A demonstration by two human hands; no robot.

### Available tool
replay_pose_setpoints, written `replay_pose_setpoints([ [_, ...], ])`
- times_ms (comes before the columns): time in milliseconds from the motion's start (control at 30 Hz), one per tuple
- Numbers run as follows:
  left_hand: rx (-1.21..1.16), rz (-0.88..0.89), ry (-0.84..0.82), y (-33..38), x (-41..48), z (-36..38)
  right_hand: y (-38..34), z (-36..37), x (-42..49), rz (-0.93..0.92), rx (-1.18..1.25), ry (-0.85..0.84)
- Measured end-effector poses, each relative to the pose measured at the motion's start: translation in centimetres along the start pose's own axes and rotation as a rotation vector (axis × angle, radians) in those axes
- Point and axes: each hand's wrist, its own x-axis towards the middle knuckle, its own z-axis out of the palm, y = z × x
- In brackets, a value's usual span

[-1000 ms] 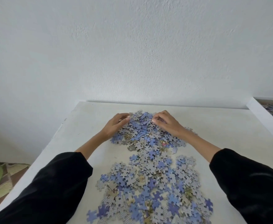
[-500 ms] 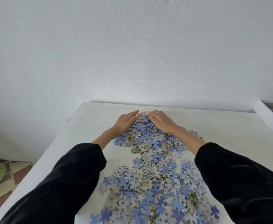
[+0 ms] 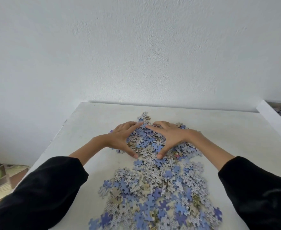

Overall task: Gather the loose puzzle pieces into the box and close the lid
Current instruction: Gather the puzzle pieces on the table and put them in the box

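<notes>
Loose blue-and-grey cardboard puzzle pieces (image 3: pixel 154 188) sprawl over the white worktop (image 3: pixel 236 138). My left hand (image 3: pixel 119 138) and right hand (image 3: pixel 171 138) have opened from a curl: fingers (image 3: pixel 136 126) now spread flat, forefingers nearly meeting, thumbs toward me, ringing the far mound. Scoop pending, I judge. White-walled box (image 3: pixel 269 117) sits far right, cut off; lid unseen.

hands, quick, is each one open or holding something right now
Left hand: open, fingers and thumb spread against the puzzle pieces.
Right hand: open, spread against the same pieces, gripping nothing.
</notes>
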Motion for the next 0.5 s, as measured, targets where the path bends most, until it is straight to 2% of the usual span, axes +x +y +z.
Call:
replay_pose_setpoints([
  [200, 0.104, -0.026, -0.017, 0.0, 0.4, 0.0, -0.3, -1.2, 0.3, 0.034, -0.058, 0.066],
  [400, 0.015, 0.056, 0.132, -0.1, 0.0, 0.1, 0.5, -0.4, 0.2, 0.008, 0.150, 0.131],
  [500, -0.052, 0.086, 0.209, 0.0, -0.4, 0.6, 0.8, 0.1, 0.2, -0.009, 0.126, 0.207],
])
